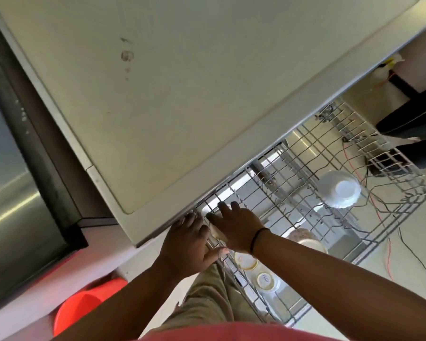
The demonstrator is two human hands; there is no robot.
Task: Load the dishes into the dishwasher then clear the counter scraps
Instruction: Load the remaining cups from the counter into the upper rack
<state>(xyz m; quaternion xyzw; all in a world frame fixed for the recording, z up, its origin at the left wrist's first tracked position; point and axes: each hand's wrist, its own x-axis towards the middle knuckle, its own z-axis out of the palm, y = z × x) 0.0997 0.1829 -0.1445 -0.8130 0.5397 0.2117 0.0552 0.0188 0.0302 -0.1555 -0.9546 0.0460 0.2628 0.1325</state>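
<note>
The dishwasher's wire rack (pixel 384 225) is pulled out below the pale counter (pixel 157 94). My right hand (pixel 234 227) reaches over the rack's near-left corner and covers a pale, cup-like item (pixel 218 234); only slivers of it show under my palm. My left hand (pixel 187 242) lies against the same corner just under the counter edge, fingers stretched out and thumb over a rim wire. A white bowl (pixel 339 189) sits upside down further along the rack. Below it are two round yellowish dishes (pixel 246 260) (pixel 268 283) and a tan bowl (pixel 305 239).
A stainless appliance (pixel 10 193) stands at the left, and an orange bucket (pixel 84 308) is on the floor beside my legs. Another person's dark legs (pixel 415 124) stand beyond the rack. Red and black cables (pixel 388 254) run across the floor at the right.
</note>
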